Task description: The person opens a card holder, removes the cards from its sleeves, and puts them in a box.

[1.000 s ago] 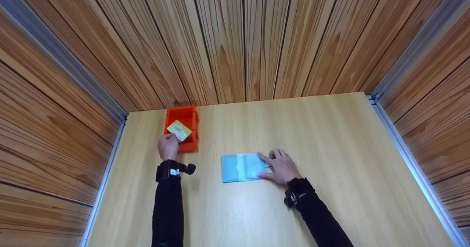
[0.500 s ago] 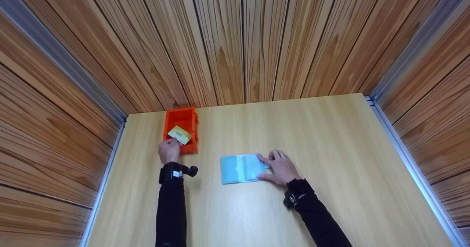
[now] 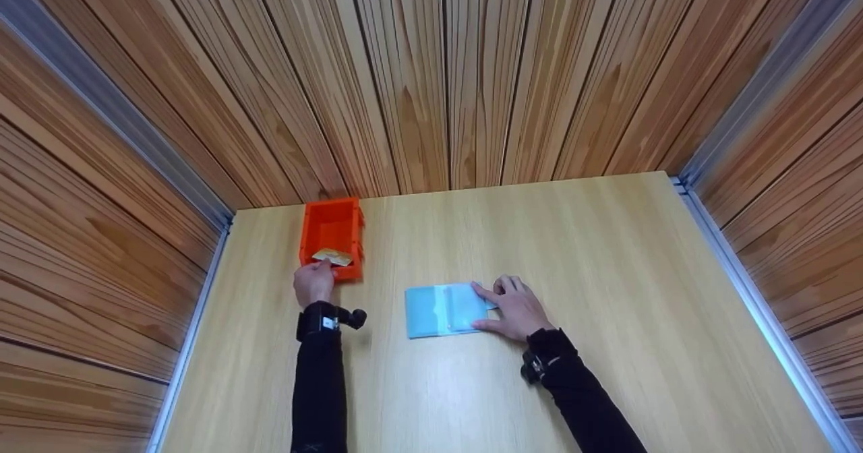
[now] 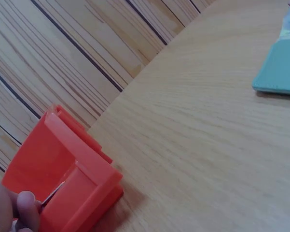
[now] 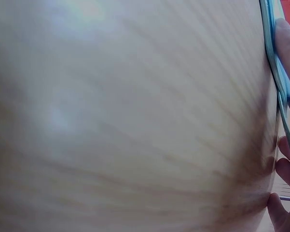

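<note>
In the head view, my left hand (image 3: 314, 284) is at the near end of an orange-red plastic bin (image 3: 329, 212). It pinches a yellowish card (image 3: 335, 257), tilted nearly edge-on inside the bin. The left wrist view shows the card's thin edge (image 4: 52, 194) beside the bin's wall; the fingers hide much of it. A light-blue card holder (image 3: 423, 313) with clear sleeves lies open on the table. My right hand (image 3: 518, 310) rests on its right side, index finger and thumb stretched apart on the sleeve. A small tab (image 3: 492, 303) of the holder shows between them.
The bin stands at the table's back left, close to the wood-panelled wall (image 3: 425, 75). Metal rails (image 3: 195, 325) border the wooden table (image 3: 573, 237) at both sides. Bare tabletop lies between bin and holder.
The card in my left hand has tipped from showing its printed face to nearly edge-on and sunk lower toward the bin's near end. The left hand shifted slightly right and nearer; the right hand kept still.
</note>
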A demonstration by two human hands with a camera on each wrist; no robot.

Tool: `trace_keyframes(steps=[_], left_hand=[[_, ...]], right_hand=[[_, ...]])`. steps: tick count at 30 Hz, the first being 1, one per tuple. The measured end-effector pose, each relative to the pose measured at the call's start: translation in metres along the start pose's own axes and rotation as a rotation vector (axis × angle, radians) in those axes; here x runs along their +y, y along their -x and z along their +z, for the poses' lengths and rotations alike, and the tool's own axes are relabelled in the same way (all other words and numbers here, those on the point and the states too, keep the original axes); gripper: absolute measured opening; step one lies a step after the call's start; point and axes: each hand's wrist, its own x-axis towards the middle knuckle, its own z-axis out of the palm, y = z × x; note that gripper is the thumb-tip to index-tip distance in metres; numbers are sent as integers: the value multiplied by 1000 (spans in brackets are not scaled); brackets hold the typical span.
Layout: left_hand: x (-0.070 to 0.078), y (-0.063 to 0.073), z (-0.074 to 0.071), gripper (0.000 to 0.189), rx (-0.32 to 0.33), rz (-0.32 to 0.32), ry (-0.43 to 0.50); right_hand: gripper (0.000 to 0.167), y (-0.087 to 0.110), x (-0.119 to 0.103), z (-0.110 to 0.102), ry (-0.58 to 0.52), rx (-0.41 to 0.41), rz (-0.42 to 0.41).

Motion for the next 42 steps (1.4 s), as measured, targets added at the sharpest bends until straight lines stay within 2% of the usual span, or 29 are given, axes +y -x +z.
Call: trace_keyframes(steps=[14, 24, 36, 42], left_hand=[[3, -3, 0, 30, 22, 65, -232], [6, -6, -1, 33, 8, 103, -387], [7, -9, -5, 42, -30, 124, -453], [3, -7, -3, 35, -7, 182, -425]], right_hand=[[81, -1, 0, 0, -2, -10, 13], [81, -1, 1, 0, -2, -15, 15], [79, 0, -2, -1, -21, -4, 9], [81, 0, 0, -1, -2, -15, 15]])
